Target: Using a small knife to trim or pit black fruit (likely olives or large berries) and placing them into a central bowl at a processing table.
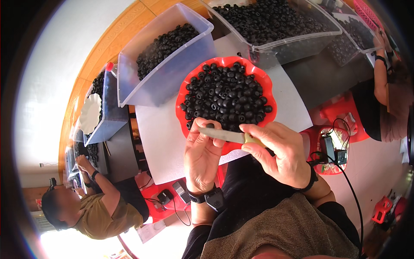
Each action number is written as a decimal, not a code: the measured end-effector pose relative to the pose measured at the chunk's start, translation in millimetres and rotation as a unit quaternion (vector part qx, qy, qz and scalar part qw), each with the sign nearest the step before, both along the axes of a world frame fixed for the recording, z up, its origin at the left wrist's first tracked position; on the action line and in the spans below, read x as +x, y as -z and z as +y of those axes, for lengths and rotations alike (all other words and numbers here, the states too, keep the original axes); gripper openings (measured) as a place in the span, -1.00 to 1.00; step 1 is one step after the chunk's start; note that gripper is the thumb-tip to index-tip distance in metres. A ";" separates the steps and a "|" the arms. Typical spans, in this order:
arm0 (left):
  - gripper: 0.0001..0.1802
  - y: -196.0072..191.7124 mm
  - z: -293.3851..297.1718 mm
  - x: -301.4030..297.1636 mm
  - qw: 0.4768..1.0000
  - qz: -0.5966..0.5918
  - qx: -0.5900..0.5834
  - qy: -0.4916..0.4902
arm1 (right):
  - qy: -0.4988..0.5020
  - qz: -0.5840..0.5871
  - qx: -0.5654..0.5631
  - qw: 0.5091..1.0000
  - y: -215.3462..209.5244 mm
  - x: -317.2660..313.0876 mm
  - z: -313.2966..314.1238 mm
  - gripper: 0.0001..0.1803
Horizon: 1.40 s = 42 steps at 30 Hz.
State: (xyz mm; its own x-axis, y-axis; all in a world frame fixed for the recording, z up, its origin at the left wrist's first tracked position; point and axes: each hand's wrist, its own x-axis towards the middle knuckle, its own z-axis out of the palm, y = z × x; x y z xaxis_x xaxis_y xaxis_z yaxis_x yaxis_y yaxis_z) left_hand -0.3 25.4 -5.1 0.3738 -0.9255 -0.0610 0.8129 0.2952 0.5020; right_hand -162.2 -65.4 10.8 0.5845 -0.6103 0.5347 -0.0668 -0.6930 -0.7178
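Right hand [280,151] closed around a yellow-handled knife [226,135], blade reaching across to the left hand [202,153], left hand's fingers pinching a small black bead [210,125], red scalloped plate [183,93] heaped with black beads just beyond both hands, on a white table [159,134]

The right hand [282,153] gripped a yellow-handled knife [228,136], its blade laid across the left hand [202,153], which pinched a small black ring [210,125] at the rim of a red plate [267,86] heaped with them.
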 end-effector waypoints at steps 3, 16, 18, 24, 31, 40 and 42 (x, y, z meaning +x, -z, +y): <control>-0.90 -3.2 -1.9 -3.3 1.000 -0.006 0.000 -0.010 | -0.022 0.030 0.008 0.999 -3.5 -3.1 1.5 -0.62; -0.90 -2.6 -0.7 -1.8 1.000 -0.003 0.024 -0.012 | 0.010 0.038 -0.010 0.999 -1.1 -0.9 0.0 -0.60; -0.91 -4.7 -0.1 -4.3 0.999 0.009 0.042 -0.006 | 0.025 0.030 -0.024 0.999 4.0 1.7 -4.7 -0.60; -0.78 -0.4 -3.3 -0.7 0.999 0.042 0.028 0.010 | 0.016 0.008 0.015 1.000 3.4 -1.4 -6.2 -0.62; -0.90 1.1 -3.1 0.4 0.997 0.064 -0.012 0.028 | -0.014 -0.004 0.004 1.000 4.5 -1.9 -1.4 -0.60; -0.88 -1.0 -2.5 -0.5 0.998 0.048 0.016 0.036 | 0.021 0.022 -0.024 0.999 1.0 -1.8 -2.8 -0.61; -0.89 -3.3 -3.0 -1.7 0.998 0.044 0.029 0.020 | 0.004 0.011 -0.002 1.000 3.8 -2.2 -2.0 -0.63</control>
